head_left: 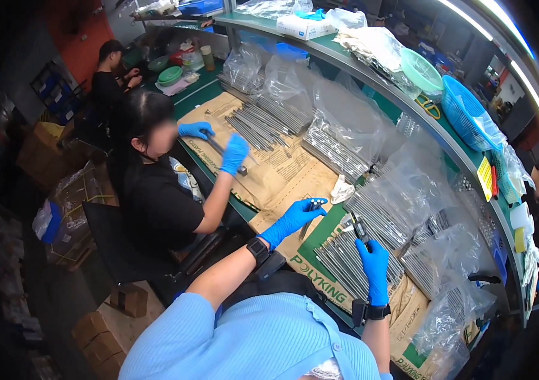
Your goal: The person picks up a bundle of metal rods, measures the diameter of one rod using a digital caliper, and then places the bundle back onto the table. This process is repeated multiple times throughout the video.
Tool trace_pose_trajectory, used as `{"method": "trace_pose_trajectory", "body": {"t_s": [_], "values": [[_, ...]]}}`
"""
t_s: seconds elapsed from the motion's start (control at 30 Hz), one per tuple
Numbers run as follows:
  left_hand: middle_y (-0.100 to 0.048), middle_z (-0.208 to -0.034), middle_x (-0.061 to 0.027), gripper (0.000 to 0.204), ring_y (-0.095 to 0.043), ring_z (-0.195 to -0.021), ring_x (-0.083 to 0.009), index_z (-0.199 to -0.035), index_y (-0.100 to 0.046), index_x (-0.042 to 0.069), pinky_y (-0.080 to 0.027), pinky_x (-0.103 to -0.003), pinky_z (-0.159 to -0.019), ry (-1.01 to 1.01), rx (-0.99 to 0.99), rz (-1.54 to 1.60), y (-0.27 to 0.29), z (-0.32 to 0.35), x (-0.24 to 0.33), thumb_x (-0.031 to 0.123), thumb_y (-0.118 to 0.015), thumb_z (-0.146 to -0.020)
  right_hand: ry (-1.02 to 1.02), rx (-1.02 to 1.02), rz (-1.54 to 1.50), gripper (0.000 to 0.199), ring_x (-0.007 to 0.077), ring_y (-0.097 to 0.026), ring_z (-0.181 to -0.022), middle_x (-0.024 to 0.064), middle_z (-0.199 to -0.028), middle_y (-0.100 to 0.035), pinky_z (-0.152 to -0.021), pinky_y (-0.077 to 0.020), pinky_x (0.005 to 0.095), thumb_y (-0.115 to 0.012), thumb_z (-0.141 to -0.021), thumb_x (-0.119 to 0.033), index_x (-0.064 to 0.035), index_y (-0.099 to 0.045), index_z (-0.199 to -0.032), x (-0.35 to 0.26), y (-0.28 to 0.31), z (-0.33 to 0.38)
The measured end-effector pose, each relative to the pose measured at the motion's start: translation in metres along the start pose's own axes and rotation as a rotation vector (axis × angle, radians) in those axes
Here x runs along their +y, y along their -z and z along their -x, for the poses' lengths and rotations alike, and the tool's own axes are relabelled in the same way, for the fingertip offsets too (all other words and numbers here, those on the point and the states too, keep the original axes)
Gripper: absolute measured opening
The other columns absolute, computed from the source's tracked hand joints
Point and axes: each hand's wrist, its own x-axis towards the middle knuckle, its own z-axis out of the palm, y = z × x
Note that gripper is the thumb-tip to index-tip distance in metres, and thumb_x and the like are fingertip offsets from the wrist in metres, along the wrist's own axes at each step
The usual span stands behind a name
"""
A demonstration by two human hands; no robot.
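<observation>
My left hand point(295, 221), in a blue glove, is closed round a few thin metal rods point(305, 230). Their bright ends stick up by the fingertips. In my right hand point(374, 263), also gloved in blue, is a dark caliper point(359, 228) with its steel jaws pointing up and toward the left. The jaws stand apart from the held rods. Below and between my hands, a loose row of metal rods point(345, 256) lies on brown and green paper sacking point(304, 253). A crumpled white cloth point(342, 189) lies beyond my left hand.
Several bundles of rods in clear plastic bags point(339, 142) line the bench's back. To my left a co-worker point(155, 164) in blue gloves handles a rod point(217, 147); another person point(110, 76) sits farther off. A raised shelf point(383, 66) carries a blue basket point(466, 114).
</observation>
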Motion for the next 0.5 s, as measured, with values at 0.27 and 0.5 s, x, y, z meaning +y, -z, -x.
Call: {"method": "trace_pose_trajectory", "body": {"t_s": [0.27, 0.5], "values": [[-0.061, -0.105, -0.0082, 0.029, -0.055, -0.100, -0.0121, -0.118, -0.053, 0.000, -0.041, -0.025, -0.090, -0.053, 0.175, -0.105, -0.023, 0.014, -0.008, 0.007, -0.050, -0.090, 0.239, -0.083, 0.136, 0.041, 0.0259, -0.056, -0.052, 0.0163, -0.064, -0.060, -0.049, -0.0400, 0.0350, -0.066, -0.076, -0.041, -0.0009, -0.065, -0.085, -0.002, 0.003, -0.036], [-0.061, -0.106, -0.0074, 0.024, -0.055, -0.100, -0.0125, -0.112, -0.056, -0.002, -0.041, -0.026, -0.090, -0.202, 0.272, -0.162, -0.040, 0.019, -0.006, 0.006, -0.049, -0.090, 0.336, -0.068, 0.115, 0.047, 0.0315, -0.062, -0.066, 0.0163, -0.074, -0.064, -0.055, -0.0471, 0.0387, -0.064, -0.074, -0.047, -0.0060, -0.063, -0.097, -0.004, 0.004, -0.049]]}}
